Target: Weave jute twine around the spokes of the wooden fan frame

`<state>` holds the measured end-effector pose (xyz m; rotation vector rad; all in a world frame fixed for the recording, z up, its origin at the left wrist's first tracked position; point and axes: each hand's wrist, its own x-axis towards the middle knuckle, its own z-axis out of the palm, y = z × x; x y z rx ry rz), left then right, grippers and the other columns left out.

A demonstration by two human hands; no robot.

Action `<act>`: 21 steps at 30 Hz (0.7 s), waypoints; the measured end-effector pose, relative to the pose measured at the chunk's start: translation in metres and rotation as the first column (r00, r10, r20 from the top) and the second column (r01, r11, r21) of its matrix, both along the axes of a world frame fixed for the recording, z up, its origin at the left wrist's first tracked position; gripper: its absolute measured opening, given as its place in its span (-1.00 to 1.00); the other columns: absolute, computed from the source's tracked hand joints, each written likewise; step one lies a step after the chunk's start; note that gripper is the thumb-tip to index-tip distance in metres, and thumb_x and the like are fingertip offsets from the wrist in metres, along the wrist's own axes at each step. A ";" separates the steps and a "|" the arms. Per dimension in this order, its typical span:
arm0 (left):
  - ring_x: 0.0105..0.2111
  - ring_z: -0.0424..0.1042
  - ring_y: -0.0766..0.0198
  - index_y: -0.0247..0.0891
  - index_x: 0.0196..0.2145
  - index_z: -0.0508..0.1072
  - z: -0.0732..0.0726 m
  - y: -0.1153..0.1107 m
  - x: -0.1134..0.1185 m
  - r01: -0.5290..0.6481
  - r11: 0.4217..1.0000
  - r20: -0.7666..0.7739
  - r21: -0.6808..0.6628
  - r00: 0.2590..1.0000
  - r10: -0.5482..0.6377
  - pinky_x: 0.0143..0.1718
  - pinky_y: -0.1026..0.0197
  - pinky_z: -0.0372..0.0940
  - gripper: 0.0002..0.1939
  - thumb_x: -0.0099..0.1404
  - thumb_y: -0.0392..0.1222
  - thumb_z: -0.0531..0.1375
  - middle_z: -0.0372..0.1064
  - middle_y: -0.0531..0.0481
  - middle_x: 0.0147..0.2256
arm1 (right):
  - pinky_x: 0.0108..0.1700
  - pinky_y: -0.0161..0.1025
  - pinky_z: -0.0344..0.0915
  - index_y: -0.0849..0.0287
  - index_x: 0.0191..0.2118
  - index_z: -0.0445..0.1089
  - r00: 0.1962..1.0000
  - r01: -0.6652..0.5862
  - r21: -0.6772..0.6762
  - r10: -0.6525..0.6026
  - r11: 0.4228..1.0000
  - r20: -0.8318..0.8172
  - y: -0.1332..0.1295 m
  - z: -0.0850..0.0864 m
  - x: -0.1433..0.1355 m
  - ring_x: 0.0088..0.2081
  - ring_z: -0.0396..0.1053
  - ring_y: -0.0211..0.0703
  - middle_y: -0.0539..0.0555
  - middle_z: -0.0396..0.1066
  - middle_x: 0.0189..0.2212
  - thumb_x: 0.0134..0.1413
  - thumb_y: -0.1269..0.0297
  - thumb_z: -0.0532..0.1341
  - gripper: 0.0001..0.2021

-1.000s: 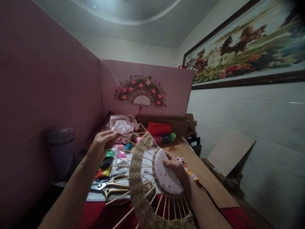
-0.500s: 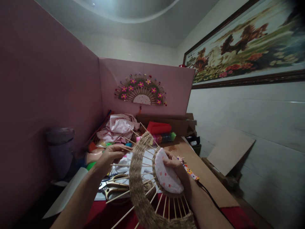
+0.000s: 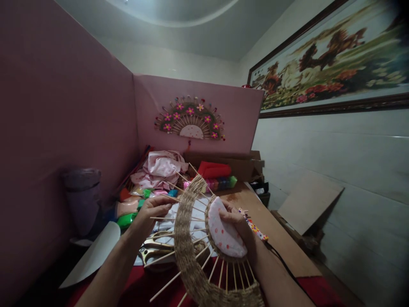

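A half-round woven fan [image 3: 184, 230] of twisted brown cord on thin wooden sticks is held up before me, tilted on its side. At its core is a half-circle of white cloth with red spots [image 3: 223, 232]. My right hand [image 3: 235, 219] grips this core, thumb on the cloth and the other fingers behind. At the outer edge my left hand [image 3: 156, 207] is closed, its fingertips pinching the end of one stick [image 3: 171, 197]. More bare stick ends jut past the cord band. Gold-handled scissors [image 3: 156, 247] lie behind the fan, partly covered by it.
A finished fan with pink flowers [image 3: 191, 119] hangs on the pink partition [image 3: 243, 119]. Pink cloth [image 3: 164, 166], colourful packets [image 3: 128, 219] and a red roll [image 3: 214, 169] lie behind. To the right are a flower-patterned glue gun [image 3: 255, 228] with a cord and a cardboard sheet [image 3: 287, 245].
My left hand has shifted slightly along the stick ends at the fan's outer edge. The right hand keeps its grip, and the view has moved a little.
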<state>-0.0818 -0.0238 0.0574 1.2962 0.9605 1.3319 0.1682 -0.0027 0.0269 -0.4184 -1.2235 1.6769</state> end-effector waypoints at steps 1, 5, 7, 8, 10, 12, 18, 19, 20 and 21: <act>-0.67 0.06 0.45 -0.32 -0.39 0.53 -0.001 0.000 -0.001 0.002 1.000 0.023 -0.009 1.000 -0.002 -0.62 0.36 -0.05 -0.76 -0.09 -0.21 0.25 0.23 0.09 -0.66 | -0.48 -0.37 0.21 0.22 -0.35 0.36 1.000 0.002 0.002 -0.002 1.000 0.004 0.000 0.000 0.000 -0.55 0.30 -0.30 0.01 0.37 -0.52 -0.27 0.28 0.31 -0.74; -0.52 0.22 0.35 -0.32 -0.46 0.53 -0.003 -0.002 -0.003 -0.018 1.000 0.158 0.007 0.987 0.017 -0.53 0.34 0.10 -0.81 -0.08 -0.24 0.19 0.34 -0.01 -0.54 | -0.48 -0.37 0.22 0.21 -0.35 0.35 1.000 -0.002 -0.005 0.002 1.000 0.013 0.000 0.000 0.000 -0.53 0.31 -0.28 0.01 0.37 -0.51 -0.27 0.29 0.30 -0.75; -0.49 0.23 0.32 -0.35 -0.47 0.53 -0.002 -0.002 -0.002 -0.017 1.000 0.217 -0.003 0.976 0.017 -0.50 0.32 0.14 -0.77 -0.05 -0.18 0.15 0.36 -0.06 -0.50 | -0.48 -0.37 0.22 0.20 -0.36 0.34 1.000 0.009 -0.008 -0.009 1.000 0.016 0.000 -0.001 -0.001 -0.53 0.30 -0.28 0.00 0.36 -0.51 -0.28 0.29 0.31 -0.75; -0.51 0.21 0.33 -0.37 -0.48 0.53 -0.002 -0.002 -0.002 -0.015 1.000 0.237 -0.012 0.971 0.017 -0.51 0.31 0.14 -0.74 -0.03 -0.13 0.14 0.35 -0.06 -0.51 | -0.49 -0.38 0.21 0.20 -0.37 0.34 1.000 0.018 -0.008 -0.018 1.000 0.017 0.000 -0.001 -0.001 -0.53 0.29 -0.29 0.00 0.36 -0.52 -0.29 0.30 0.31 -0.75; -0.57 0.15 0.38 -0.38 -0.52 0.50 -0.001 0.000 0.000 -0.042 0.999 0.263 -0.035 0.964 0.049 -0.55 0.33 0.11 -0.71 0.00 -0.06 0.15 0.30 -0.03 -0.58 | -0.48 -0.38 0.21 0.21 -0.36 0.34 0.999 0.030 -0.008 -0.030 1.000 0.019 0.001 -0.001 -0.001 -0.53 0.29 -0.29 -0.01 0.35 -0.52 -0.29 0.30 0.31 -0.74; -0.60 0.12 0.41 -0.37 -0.58 0.45 0.000 0.003 0.001 -0.086 0.994 0.267 -0.066 0.959 0.100 -0.59 0.35 0.07 -0.69 -0.01 -0.01 0.18 0.25 0.01 -0.61 | -0.47 -0.37 0.22 0.21 -0.35 0.35 0.999 0.023 -0.007 -0.022 1.000 0.025 0.001 -0.001 0.000 -0.52 0.31 -0.28 0.00 0.36 -0.51 -0.28 0.30 0.31 -0.74; -0.72 -0.15 0.52 -0.35 -0.57 0.40 0.001 0.011 -0.009 -0.083 0.995 0.171 -0.053 0.981 0.091 -0.72 0.38 -0.26 -0.72 -0.03 -0.02 0.23 -0.02 0.18 -0.69 | -0.47 -0.38 0.21 0.23 -0.34 0.36 0.998 -0.024 0.029 0.022 0.999 0.063 0.006 -0.003 0.001 -0.51 0.29 -0.29 0.01 0.36 -0.48 -0.27 0.31 0.31 -0.74; -0.72 -0.18 0.53 -0.34 -0.55 0.41 0.002 0.011 -0.012 -0.086 0.996 0.130 -0.033 0.987 0.089 -0.72 0.38 -0.29 -0.73 -0.04 -0.04 0.24 -0.05 0.20 -0.70 | -0.47 -0.38 0.20 0.23 -0.34 0.36 0.997 -0.026 0.027 0.025 0.999 0.068 0.007 -0.004 0.001 -0.51 0.29 -0.30 0.00 0.36 -0.49 -0.27 0.31 0.32 -0.74; -0.73 -0.19 0.53 -0.34 -0.55 0.42 0.004 0.011 -0.014 -0.096 0.995 0.086 -0.010 0.992 0.096 -0.72 0.37 -0.30 -0.74 -0.05 -0.05 0.25 -0.07 0.20 -0.71 | -0.47 -0.39 0.19 0.22 -0.34 0.36 0.997 -0.026 0.025 0.025 0.999 0.072 0.007 -0.005 0.001 -0.51 0.28 -0.30 -0.01 0.35 -0.50 -0.27 0.30 0.32 -0.74; -0.73 -0.19 0.53 -0.34 -0.55 0.44 0.006 0.011 -0.017 -0.113 0.994 0.032 0.010 0.993 0.113 -0.71 0.37 -0.30 -0.75 -0.05 -0.06 0.26 -0.10 0.21 -0.73 | -0.48 -0.39 0.19 0.22 -0.34 0.36 0.997 -0.024 0.025 0.022 0.999 0.078 0.008 -0.005 0.001 -0.51 0.28 -0.30 -0.01 0.35 -0.50 -0.27 0.30 0.32 -0.73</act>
